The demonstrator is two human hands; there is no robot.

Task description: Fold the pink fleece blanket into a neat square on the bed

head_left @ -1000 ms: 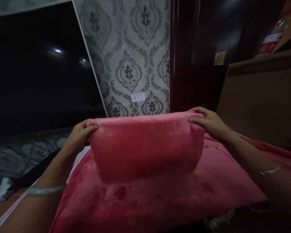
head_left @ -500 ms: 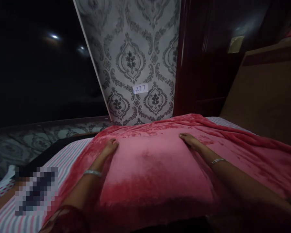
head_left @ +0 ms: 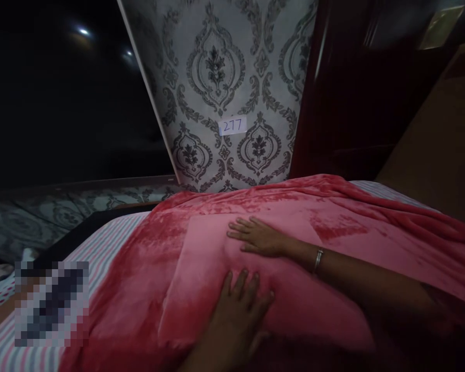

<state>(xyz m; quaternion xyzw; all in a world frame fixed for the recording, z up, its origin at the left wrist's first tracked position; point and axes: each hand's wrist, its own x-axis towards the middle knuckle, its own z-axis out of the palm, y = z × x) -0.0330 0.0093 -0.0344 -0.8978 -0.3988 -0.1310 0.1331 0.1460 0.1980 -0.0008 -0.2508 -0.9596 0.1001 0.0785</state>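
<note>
A pink plush pillow (head_left: pixel 201 248), roughly rectangular, lies on a red and pink plush blanket (head_left: pixel 134 274). Across its upper middle, my right hand (head_left: pixel 259 237) rests flat with fingers spread toward the left; a silver bangle is on that wrist. Nearer to me, my left hand (head_left: pixel 236 310) is on the pillow too, palm down and fingers apart, pointing away from me. The two hands are close together but do not touch. Neither one holds anything. Dark shadow hides the pillow's near edge.
A striped sheet (head_left: pixel 112 237) shows left of the blanket. Behind stand a patterned wall (head_left: pixel 213 155) with a paper label (head_left: pixel 233 125) reading 277, a large dark screen (head_left: pixel 70 113), a dark red cupboard (head_left: pixel 341 119) and a brown board (head_left: pixel 430 144). A pixelated patch covers the lower left.
Both hands have left the pillow's far corners and come inward onto its top. The right hand moved left, the left hand moved right and nearer to me. The view has shifted slightly.
</note>
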